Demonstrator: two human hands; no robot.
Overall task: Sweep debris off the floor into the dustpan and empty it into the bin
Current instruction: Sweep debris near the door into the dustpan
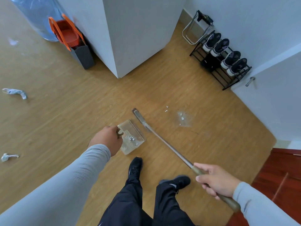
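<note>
A: Where do we stand?

B: Our left hand (108, 139) grips the handle of the clear dustpan (132, 137), which sits on the wood floor (81, 98) just ahead of our feet. A few white scraps (131, 139) already lie inside it. Our right hand (215, 181) is clenched around the broom handle (171, 147), near its top end.

A: And the broom head?

B: The broom head (139, 117) rests on the floor at the far end of the shaft from our right grip, just beyond the dustpan's far edge.

A: What's left near it?

B: The small debris (182, 118) sits to the right of the head, well apart from the pan. Crumpled paper (15, 92) lies far out past our left hand.

A: So how do we do this well?

B: We probably lift the head over that debris, set it down beyond, and draw short strokes toward the pan, keeping the lip pressed flat.
</note>
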